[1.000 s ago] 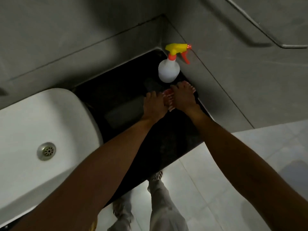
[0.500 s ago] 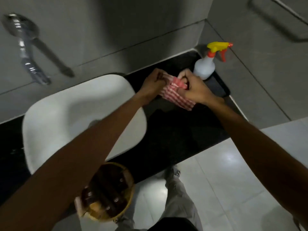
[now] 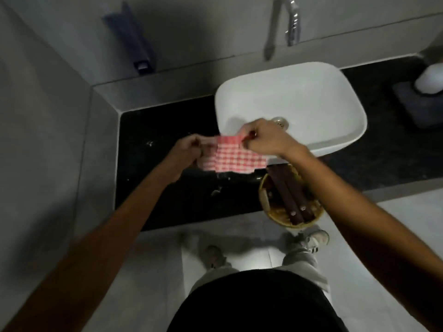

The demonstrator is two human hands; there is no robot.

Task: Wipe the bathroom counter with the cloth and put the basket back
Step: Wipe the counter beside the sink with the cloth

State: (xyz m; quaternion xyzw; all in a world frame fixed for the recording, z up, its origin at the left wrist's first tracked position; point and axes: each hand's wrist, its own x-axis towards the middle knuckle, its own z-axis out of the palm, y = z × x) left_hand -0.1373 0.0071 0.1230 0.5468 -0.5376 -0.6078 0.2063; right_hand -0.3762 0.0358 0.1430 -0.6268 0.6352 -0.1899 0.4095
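A red-and-white checked cloth (image 3: pixel 233 156) is stretched in the air between both hands, above the black counter (image 3: pixel 155 188) left of the sink. My left hand (image 3: pixel 188 149) pinches its left corner. My right hand (image 3: pixel 262 137) pinches its upper right corner, over the front left of the white basin. A round woven basket (image 3: pixel 291 201) holding dark brown sticks sits at the counter's front edge below the basin, partly under my right forearm.
The white sink (image 3: pixel 299 101) fills the counter's middle, with a chrome tap (image 3: pixel 293 20) above it. A white spray bottle (image 3: pixel 430 80) stands at the far right on a dark mat. Grey walls bound the counter at back and left. My feet stand on pale floor tiles.
The view swung left from the right end of the counter to the left end. Both hands carried the cloth across the sink and spread it wider. The basket came into view.
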